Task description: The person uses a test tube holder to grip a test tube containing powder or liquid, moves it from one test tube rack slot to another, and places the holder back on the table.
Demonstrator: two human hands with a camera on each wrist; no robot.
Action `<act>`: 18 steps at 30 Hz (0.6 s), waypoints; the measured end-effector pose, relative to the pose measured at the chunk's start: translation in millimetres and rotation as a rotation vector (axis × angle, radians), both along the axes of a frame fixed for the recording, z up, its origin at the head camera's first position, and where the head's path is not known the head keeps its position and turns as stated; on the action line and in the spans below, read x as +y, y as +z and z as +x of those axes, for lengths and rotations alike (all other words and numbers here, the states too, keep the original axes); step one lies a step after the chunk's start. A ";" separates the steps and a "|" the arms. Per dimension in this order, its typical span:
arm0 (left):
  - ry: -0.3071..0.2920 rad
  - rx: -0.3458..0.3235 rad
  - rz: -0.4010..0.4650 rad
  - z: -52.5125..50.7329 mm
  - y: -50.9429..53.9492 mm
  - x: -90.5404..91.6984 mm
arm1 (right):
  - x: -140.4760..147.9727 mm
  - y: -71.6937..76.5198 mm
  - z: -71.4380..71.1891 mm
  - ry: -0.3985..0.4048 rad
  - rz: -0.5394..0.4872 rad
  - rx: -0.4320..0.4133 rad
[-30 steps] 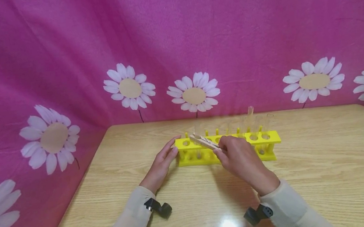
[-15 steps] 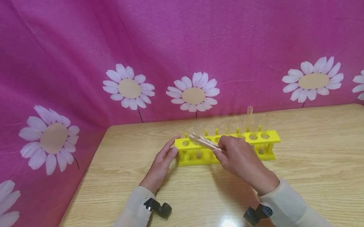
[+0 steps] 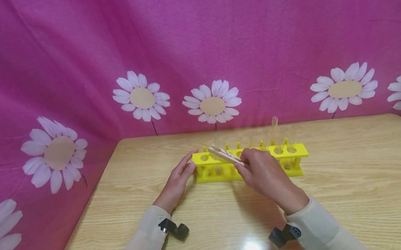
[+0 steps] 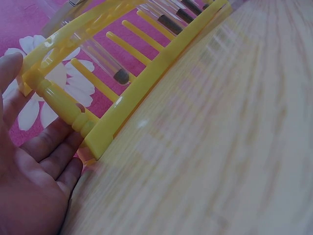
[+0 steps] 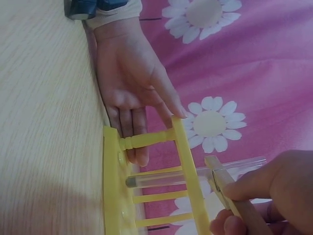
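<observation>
A yellow test tube rack [image 3: 250, 155] stands upright on the table. My left hand [image 3: 178, 182] holds its left end, thumb at the top plate and fingers around the end post, as the left wrist view shows. My right hand [image 3: 269, 176] grips a wooden test tube holder [image 3: 224, 155], slanting up to the left over the rack. The holder's jaws are at the upper part of a clear test tube [image 5: 156, 178] standing in the rack near its left end. Dark matter sits in that tube's bottom [image 4: 121, 76].
Several more clear tubes [image 3: 275, 123] stand toward the rack's right side, some with dark contents [image 4: 169, 23]. Pegs line the rack's rear. A wood-grain table [image 3: 356, 174] lies beneath, backed by a pink cloth [image 3: 268, 32] with white flowers.
Both hands, the wooden holder and the rack stay in nearly the same place. Only a very slight shift of the whole view shows.
</observation>
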State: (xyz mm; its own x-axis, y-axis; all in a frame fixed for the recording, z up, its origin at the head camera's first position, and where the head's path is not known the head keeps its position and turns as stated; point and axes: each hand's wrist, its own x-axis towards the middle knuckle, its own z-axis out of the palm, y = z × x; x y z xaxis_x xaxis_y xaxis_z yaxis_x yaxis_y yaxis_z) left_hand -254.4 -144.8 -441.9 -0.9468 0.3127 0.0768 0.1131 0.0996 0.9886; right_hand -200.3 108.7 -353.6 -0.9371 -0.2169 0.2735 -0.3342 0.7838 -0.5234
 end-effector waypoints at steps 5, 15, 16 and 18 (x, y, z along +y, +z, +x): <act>-0.002 0.006 0.011 -0.2 -0.9 -0.5 | 0.5 1.2 1.0 0.006 -0.006 0.024; 0.006 -0.005 0.014 1.3 -1.6 -0.4 | 0.9 3.0 3.4 0.004 -0.018 0.043; 0.007 -0.005 0.011 1.2 -1.7 -0.3 | 1.1 3.2 3.5 0.002 -0.019 0.045; 0.008 -0.003 0.006 1.0 -1.8 0.0 | 1.3 3.6 3.6 -0.005 -0.019 0.049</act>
